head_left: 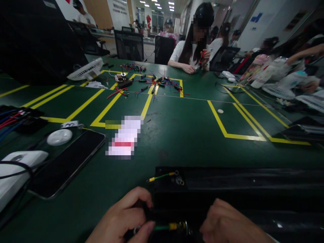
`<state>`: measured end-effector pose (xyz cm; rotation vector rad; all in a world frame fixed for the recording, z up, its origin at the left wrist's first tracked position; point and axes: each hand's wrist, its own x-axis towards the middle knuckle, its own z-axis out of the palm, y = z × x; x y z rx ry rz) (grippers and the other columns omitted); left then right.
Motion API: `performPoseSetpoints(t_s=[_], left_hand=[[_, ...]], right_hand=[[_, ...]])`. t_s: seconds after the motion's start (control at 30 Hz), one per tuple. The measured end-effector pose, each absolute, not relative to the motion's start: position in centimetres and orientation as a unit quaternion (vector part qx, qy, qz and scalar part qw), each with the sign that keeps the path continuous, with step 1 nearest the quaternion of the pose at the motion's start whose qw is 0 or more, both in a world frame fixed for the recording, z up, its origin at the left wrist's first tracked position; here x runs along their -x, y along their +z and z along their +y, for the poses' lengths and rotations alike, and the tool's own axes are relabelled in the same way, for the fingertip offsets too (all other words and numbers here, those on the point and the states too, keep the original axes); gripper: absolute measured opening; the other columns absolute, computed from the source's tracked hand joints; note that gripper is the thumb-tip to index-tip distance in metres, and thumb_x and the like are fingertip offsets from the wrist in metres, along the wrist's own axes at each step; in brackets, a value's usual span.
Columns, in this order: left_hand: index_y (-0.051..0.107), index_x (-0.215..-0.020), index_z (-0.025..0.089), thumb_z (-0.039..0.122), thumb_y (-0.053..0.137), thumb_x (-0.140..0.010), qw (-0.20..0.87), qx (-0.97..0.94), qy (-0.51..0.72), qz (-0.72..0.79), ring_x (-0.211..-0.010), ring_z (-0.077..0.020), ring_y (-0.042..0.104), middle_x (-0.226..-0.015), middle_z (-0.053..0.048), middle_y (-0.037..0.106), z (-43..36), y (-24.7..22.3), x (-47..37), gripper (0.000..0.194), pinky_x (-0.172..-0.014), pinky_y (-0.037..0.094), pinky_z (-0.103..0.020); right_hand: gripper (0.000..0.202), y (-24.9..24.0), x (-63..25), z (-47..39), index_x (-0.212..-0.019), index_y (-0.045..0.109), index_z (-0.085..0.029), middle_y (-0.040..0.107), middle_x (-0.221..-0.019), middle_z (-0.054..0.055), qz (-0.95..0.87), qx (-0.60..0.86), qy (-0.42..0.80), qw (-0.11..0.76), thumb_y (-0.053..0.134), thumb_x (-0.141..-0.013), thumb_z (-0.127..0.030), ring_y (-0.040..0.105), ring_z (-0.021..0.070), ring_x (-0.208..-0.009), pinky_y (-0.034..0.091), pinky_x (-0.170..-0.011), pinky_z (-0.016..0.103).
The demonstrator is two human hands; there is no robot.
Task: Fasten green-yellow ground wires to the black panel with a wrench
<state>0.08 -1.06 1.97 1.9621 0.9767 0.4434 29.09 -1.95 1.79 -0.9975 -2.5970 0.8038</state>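
A dark phone (66, 164), a white round cap (59, 137) and a bundle of red and blue wires (11, 118) lie left on the green surface (182, 135). At the near edge, the left hand (124, 217) pinches a green wire with a yellow terminal (169, 226) against a black panel (227, 195); the right hand (229, 224) rests curled beside it, its fingertips hidden. A second green wire (163, 176) lies on the panel's corner
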Motion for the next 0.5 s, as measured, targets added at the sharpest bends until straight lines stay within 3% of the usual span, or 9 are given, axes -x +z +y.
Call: performPoseSetpoints(t_s=[0.1, 0.23, 0.37, 0.43, 0.5], left_hand=[[0.055, -0.072, 0.017, 0.013, 0.047, -0.095, 0.434, -0.792, 0.191, 0.383, -0.083, -0.0129, 0.06, -0.1, -0.003, 0.055, -1.1, 1.9, 0.0, 0.024, -0.071, 0.047, -0.019], [0.055, -0.072, 0.017, 0.012, 0.047, -0.095, 0.436, -0.791, 0.195, 0.383, -0.085, -0.013, 0.061, -0.1, -0.002, 0.056, -1.1, 2.0, 0.0, 0.024, -0.073, 0.047, -0.019], [0.056, -0.073, 0.018, 0.013, 0.047, -0.095, 0.44, -0.79, 0.198, 0.378, -0.084, -0.0124, 0.061, -0.099, -0.002, 0.056, -1.1, 2.1, 0.0, 0.024, -0.071, 0.047, -0.018], [0.056, -0.074, 0.018, 0.012, 0.047, -0.094, 0.442, -0.788, 0.201, 0.379, -0.085, -0.0126, 0.061, -0.1, -0.002, 0.056, -1.1, 2.1, 0.0, 0.023, -0.072, 0.047, -0.018], [0.056, -0.075, 0.018, 0.012, 0.047, -0.095, 0.443, -0.785, 0.195, 0.386, -0.087, -0.0131, 0.06, -0.101, -0.002, 0.055, -1.2, 2.1, 0.0, 0.023, -0.075, 0.047, -0.019]], right_hand=[[0.052, 1.2, -29.0, -1.6, -0.062, 0.054, -0.023, 0.056, -0.054, -0.006, -0.909, 0.321, 0.247, 0.103, 0.032, -0.107, -0.038, 0.05, 0.012, -0.051, 0.037, -0.059, 0.029], [0.025, 1.6, -29.2, -0.7, -0.075, 0.058, -0.024, 0.061, -0.064, -0.006, -0.914, 0.298, 0.257, 0.096, 0.05, -0.098, -0.026, 0.054, 0.0121, -0.056, 0.041, -0.063, 0.027], [0.02, 4.7, -28.7, 0.2, -0.069, 0.057, -0.023, 0.067, -0.072, -0.003, -0.908, 0.307, 0.281, 0.052, 0.067, -0.086, -0.024, 0.061, 0.0167, -0.064, 0.045, -0.06, 0.027], [0.009, 6.8, -27.9, 0.6, -0.078, 0.066, -0.023, 0.071, -0.079, 0.0, -0.891, 0.339, 0.3, 0.041, 0.071, -0.085, -0.023, 0.065, 0.0196, -0.073, 0.049, -0.064, 0.027], [0.009, 8.5, -27.2, 1.1, -0.077, 0.067, -0.023, 0.072, -0.077, 0.0, -0.889, 0.335, 0.309, 0.038, 0.072, -0.083, -0.019, 0.065, 0.0187, -0.068, 0.049, -0.059, 0.026]])
